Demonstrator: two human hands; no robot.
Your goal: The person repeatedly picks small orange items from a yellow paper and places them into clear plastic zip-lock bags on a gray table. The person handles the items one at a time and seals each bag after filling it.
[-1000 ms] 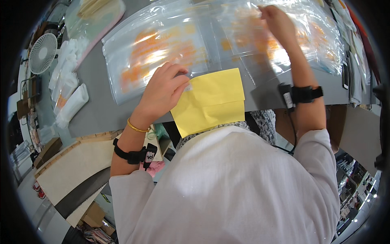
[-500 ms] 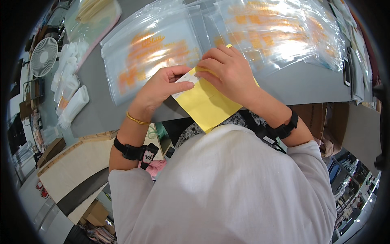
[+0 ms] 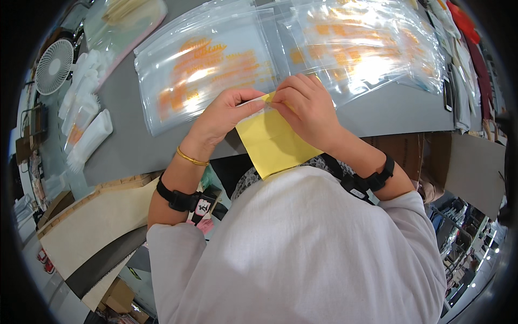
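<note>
Above my lap, at the table's front edge, a creased yellow sheet (image 3: 275, 141) hangs tilted between my hands. Along its upper edge runs a white printed strip (image 3: 249, 116), partly covered by my fingers. My left hand (image 3: 220, 114) pinches that edge between thumb and fingers. Close beside it, my right hand (image 3: 308, 110) is closed, its thumb and fingertips pinched at the sheet's top. What lies right between the right fingertips is too small to make out. Just beyond the hands lies a stack of clear plastic bags (image 3: 154, 65) with orange print.
A second pile of clear printed bags (image 3: 356, 89) lies to the right on the grey table (image 3: 388, 114). Rolled white plastic bags (image 3: 91, 137) are at the left, near a white fan (image 3: 54, 66). A dark phone (image 3: 447, 95) rests by folded cloth at the right edge. Below stands an open cardboard box (image 3: 396, 154).
The yellow sheet has turned a little, and its lower corner has shifted left. My fingertips have come closer together at the upper edge, covering more of the white strip. The view has shifted slightly.
</note>
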